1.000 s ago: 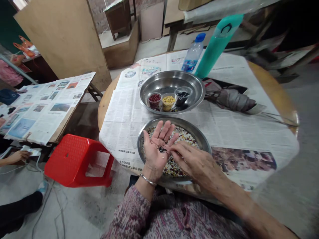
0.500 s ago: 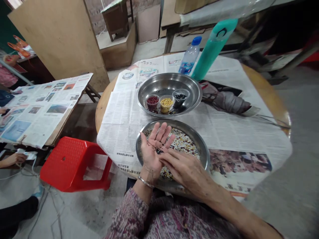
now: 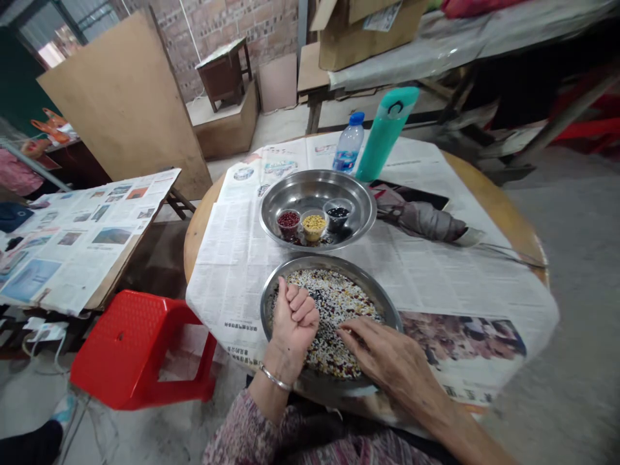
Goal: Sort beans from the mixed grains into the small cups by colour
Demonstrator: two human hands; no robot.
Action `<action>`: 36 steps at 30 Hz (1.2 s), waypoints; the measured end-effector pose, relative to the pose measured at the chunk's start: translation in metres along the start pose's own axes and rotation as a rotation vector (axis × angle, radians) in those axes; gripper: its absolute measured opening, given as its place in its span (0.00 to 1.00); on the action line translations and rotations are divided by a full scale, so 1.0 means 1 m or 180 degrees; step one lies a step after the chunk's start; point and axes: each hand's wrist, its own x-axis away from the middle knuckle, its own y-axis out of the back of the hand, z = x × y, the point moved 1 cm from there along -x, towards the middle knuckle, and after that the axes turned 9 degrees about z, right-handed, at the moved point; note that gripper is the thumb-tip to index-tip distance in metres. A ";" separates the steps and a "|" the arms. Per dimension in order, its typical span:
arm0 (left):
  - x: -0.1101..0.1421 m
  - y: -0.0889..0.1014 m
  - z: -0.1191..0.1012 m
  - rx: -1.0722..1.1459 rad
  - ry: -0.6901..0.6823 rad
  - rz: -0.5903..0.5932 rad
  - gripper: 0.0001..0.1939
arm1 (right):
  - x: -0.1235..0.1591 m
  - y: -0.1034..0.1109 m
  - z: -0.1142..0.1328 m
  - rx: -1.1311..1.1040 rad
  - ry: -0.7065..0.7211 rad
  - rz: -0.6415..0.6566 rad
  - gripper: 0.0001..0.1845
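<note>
My left hand [image 3: 295, 320] is curled into a fist, palm side up, over the left part of a steel basin [image 3: 393, 303]. Its fingers cover whatever lies in the palm, where small black beans showed a moment ago. The basin holds mixed grains and beans [image 3: 334, 290], white, yellow, dark red and black. Low over the right part of this mix is my right hand [image 3: 387, 349], palm down, thumb and fingertips drawn close together at the grains. Whether a bean is between them is too small to see.
Behind stands a second steel basin [image 3: 317, 184] with cups of red beans [image 3: 289, 221], yellow beans [image 3: 314, 224] and black beans [image 3: 338, 212]. Beyond are a water bottle [image 3: 347, 145], a teal bottle [image 3: 387, 135] and a folded umbrella [image 3: 426, 216]. A red stool [image 3: 130, 349] stands left.
My left hand was open with black beans on its palm; its fingers have closed. My right hand has moved off the left palm, rightward to the grains. The view has tilted up.
</note>
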 end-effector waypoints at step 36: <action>-0.197 -0.122 0.015 -0.2187 -0.0717 0.0468 0.29 | 0.009 -0.015 -0.007 -0.0455 0.0253 -0.0423 0.11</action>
